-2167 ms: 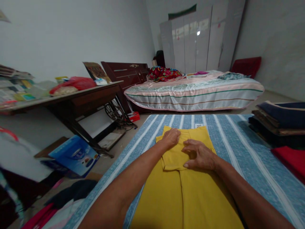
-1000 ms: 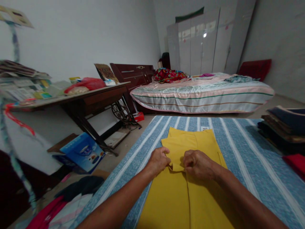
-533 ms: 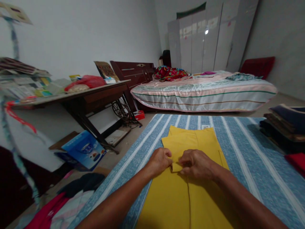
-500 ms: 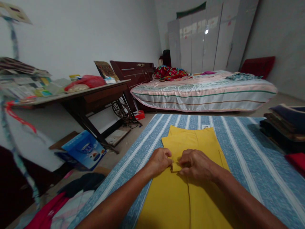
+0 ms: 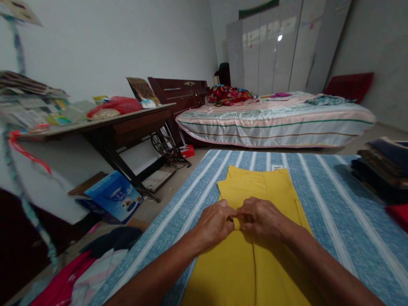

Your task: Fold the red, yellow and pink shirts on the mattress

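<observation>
A yellow garment point(image 5: 229, 272), which looks like a shirt, lies spread on a blue-and-white striped cloth point(image 5: 321, 204), one part folded over its middle. My left hand point(image 5: 216, 224) pinches the left edge of a small cuff-like band point(image 5: 236, 224) on that folded part. From the other side my right hand point(image 5: 262, 217) grips the same band, its fingers curled. The fingertips of both hands nearly meet there and partly hide the band. A seam or opening edge runs from below the band toward me.
A stack of folded dark clothes point(image 5: 382, 168) stands at the right, beside a red cloth point(image 5: 398, 216). Left are a sewing-machine table point(image 5: 127, 119), a blue box point(image 5: 116, 197) and heaped clothes point(image 5: 111, 238). Behind is a bed point(image 5: 270, 127).
My left hand has shifted right and rolled over the band, closer to my right hand. My right hand stays nearly in place. The view has turned slightly.
</observation>
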The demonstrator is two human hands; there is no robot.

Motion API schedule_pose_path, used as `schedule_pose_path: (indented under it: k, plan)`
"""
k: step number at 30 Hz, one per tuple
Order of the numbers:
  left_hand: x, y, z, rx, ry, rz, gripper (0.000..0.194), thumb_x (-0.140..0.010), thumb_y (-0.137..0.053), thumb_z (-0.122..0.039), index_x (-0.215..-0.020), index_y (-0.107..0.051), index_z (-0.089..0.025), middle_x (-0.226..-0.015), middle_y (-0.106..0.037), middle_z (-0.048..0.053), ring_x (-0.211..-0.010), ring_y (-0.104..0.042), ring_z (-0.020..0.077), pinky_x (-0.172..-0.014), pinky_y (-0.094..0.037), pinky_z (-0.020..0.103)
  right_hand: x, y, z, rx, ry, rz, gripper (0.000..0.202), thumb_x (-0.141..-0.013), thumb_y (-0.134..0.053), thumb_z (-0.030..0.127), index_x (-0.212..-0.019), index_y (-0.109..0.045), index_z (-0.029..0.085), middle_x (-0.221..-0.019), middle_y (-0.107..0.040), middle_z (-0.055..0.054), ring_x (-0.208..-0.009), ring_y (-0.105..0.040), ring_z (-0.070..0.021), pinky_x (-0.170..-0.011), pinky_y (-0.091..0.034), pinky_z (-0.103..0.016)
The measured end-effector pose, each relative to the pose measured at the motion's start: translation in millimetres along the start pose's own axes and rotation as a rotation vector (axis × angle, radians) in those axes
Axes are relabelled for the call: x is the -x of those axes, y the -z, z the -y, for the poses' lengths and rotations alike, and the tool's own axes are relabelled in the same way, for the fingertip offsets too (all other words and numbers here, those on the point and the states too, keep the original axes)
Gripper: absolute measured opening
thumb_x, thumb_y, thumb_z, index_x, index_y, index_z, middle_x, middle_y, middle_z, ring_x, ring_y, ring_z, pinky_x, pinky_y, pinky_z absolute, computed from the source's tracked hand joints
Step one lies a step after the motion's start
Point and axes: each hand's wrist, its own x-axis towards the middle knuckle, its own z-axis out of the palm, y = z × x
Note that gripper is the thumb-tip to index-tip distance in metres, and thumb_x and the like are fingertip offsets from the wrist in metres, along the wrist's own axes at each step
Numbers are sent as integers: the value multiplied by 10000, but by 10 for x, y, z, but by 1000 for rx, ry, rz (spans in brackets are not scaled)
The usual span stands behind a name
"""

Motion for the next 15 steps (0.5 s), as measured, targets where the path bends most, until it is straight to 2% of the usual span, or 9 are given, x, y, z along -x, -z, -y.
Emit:
schedule_pose_path:
  k: [3, 9, 13, 15]
  plan:
    - [1, -19, 22, -9, -14, 3, 124, -745, -511, -137, -689, -606, -194, -733, -512, -1, -722, -516, 131, -601, -324, 228, -4, -10, -11, 74, 40, 14, 111, -724, -544, 184, -673, -642, 195, -740, -591, -28, -738, -520, -153, -594, -297, -251]
    - [29, -49, 100, -31, -123, 11, 181, -827, -473, -164, -691, -590, -190, -771, -533, 14, -750, -521, 137, -644, -358, 237, -11, -33, -30, 121, 110, 36, 181, -696, -514, 108, -568, -608, 195, -702, -600, -27, -710, -518, -154, -579, -297, -262]
    - [69, -63, 88, -113, -163, 44, 185, -839, -451, -154, -713, -583, -186, -799, -553, 27, -778, -528, 151, -660, -359, 256, -3, -38, 0, 84, 88, 50, 163, -695, -529, 119, -582, -617, 197, -675, -596, -17, -670, -509, -145, -573, -297, -259]
    - [95, -64, 65, -122, -168, 52, 191, -845, -442, -157, -725, -588, -186, -827, -570, 35, -802, -535, 157, -676, -366, 259, -1, -57, -1, 49, 44, 6, 134, -708, -540, 136, -627, -627, 199, -682, -597, -12, -667, -508, -139, -585, -306, -253]
